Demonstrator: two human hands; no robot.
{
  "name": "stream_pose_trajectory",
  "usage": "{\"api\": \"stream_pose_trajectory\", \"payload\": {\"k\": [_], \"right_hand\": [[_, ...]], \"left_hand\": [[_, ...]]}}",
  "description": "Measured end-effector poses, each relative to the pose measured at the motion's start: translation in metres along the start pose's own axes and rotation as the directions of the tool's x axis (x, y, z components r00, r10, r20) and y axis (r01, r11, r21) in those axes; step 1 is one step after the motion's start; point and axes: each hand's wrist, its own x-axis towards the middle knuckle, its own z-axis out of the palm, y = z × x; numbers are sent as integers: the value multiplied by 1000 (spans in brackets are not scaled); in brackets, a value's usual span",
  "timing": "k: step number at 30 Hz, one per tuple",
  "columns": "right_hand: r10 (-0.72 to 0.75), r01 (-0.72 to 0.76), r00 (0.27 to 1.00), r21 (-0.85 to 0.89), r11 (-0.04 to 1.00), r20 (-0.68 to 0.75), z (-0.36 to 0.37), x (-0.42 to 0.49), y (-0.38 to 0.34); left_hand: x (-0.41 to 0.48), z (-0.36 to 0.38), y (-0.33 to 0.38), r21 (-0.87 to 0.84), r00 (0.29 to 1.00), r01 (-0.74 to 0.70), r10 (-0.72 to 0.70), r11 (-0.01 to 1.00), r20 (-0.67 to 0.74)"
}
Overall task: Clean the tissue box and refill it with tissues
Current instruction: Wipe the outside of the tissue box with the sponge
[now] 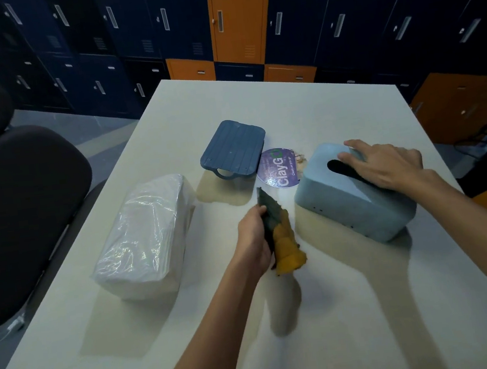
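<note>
Head view, looking down on a pale square surface (356, 308) with dark blue and orange lockers (241, 17) behind it and a black chair (21, 215) at its left edge.

Tissue box (356, 201): light blue, rounded corners, standing on the right half of the surface with its dark oval slot facing up. The right hand (385, 162) lies flat on top of the box, fingers (353, 144) spread apart and extended over the slot end, not wrapped around anything.

Cleaning cloth (281, 234): dark green at the upper end, yellow-orange at the lower end. The left hand (254, 240) holds it near the centre of the surface, fingers closed around its middle. The cloth is just left of the box; contact between the two cannot be confirmed.

Lid (234, 150): darker blue, ribbed, with a loop at one edge, lying toward the far centre, apart from the box.

Round sticker (280, 169): purple, printed "ClayGo", on the surface between lid and box.

Tissue pack (148, 237): white, wrapped in clear plastic, lying on the left half, well apart from both hands.
</note>
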Motion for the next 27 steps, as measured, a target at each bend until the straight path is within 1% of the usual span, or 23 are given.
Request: {"api": "stream_pose_trajectory", "payload": {"k": [2,4,5,6,8,10,11,15,17,21,23,25,27], "right_hand": [[5,-3,999,49,999,-35,-1,0,3],[-49,51,999,130,990,-20,3,-3,4],[-76,76,997,167,983,-7,7,-6,1],[-82,81,997,189,979,-4,10,-8,-1],[-32,39,999,191,981,-39,16,-12,-5],[65,-48,994,190,981,-88,19,-16,-10],[112,-91,988,192,977,-103,20,-18,-12],[229,-201,965,207,957,-124,23,-24,-21],[239,-208,961,211,955,-136,24,-24,-24],[226,-193,964,217,957,-137,24,-22,-24],[228,-195,964,220,956,-138,24,-22,-23],[235,-200,962,223,954,-140,25,-23,-22],[243,-208,960,227,951,-139,25,-24,-22]], "left_hand": [[15,11,9,47,992,-129,129,991,3],[27,24,11,184,962,-273,272,944,31],[31,29,9,262,939,-340,339,903,49],[34,34,7,345,913,-402,399,848,82],[37,45,2,495,845,-522,499,695,190],[43,52,0,591,791,-593,532,547,301],[48,54,0,609,786,-599,528,520,323],[55,62,4,618,801,-571,532,541,275],[46,65,-10,590,805,-564,545,578,236],[14,66,-54,469,793,-588,586,660,170],[20,70,-51,464,817,-550,564,695,123],[39,76,-32,487,862,-474,500,734,85],[52,82,-7,491,889,-439,443,752,116]]}}
